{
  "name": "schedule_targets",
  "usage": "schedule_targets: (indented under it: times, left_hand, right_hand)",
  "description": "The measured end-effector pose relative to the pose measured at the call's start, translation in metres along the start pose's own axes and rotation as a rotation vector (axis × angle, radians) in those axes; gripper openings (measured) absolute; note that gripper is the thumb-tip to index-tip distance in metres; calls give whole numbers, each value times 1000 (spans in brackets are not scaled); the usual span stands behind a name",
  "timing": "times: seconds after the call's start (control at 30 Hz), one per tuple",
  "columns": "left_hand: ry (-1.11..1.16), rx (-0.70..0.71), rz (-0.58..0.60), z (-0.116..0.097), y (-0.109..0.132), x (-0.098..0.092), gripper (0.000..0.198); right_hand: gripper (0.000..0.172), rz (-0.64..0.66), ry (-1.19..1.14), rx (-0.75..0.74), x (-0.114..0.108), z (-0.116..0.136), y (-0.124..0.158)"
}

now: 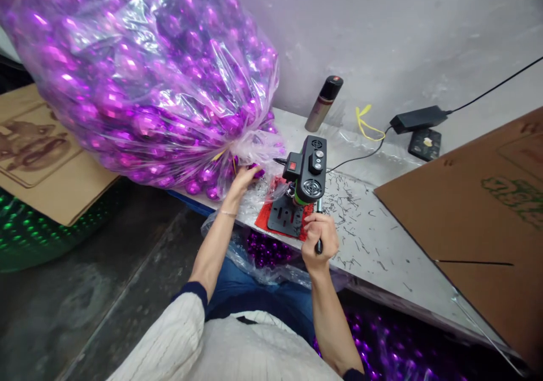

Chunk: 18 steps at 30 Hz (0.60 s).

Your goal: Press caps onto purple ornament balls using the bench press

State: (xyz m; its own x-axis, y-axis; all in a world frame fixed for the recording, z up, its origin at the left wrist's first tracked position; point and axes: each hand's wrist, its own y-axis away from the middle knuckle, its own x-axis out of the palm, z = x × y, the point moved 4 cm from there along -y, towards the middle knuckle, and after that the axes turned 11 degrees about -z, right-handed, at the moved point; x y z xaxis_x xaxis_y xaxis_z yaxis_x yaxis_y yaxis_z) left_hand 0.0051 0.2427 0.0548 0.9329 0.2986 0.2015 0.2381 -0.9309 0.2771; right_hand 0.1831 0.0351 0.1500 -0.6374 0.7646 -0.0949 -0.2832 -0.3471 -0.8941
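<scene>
My left hand (245, 180) is closed at the mouth of a big clear plastic bag (139, 13). A shiny purple bauble (258, 172) shows at its fingertips, partly hidden by the fingers. My right hand (320, 238) wraps round the black-ended lever (319, 247) of a small black bench machine (311, 169). That machine has a red switch, round vents and a slotted base plate (285, 218) on a red mat (263, 217). The bag is packed with more purple baubles and gathered at its neck beside the machine.
Small dark wire bits lie over the white table (360, 223). Behind the machine are a spray can (323, 104), a yellow tie (365, 125) and a black power adapter (419, 118). Cardboard boxes stand right (475, 217) and left (63, 183). Purple baubles lie in plastic (268, 250) below the table edge.
</scene>
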Motion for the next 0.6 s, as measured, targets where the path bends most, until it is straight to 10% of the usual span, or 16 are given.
schedule_targets:
  times: [0.27, 0.6]
  left_hand:
    - [250, -165, 76, 39, 114, -18, 45]
    - [-404, 475, 185, 69, 127, 0, 58]
  right_hand:
    - [26, -10, 11, 83, -1, 2, -22]
    - [23, 11, 30, 38, -2, 4, -32]
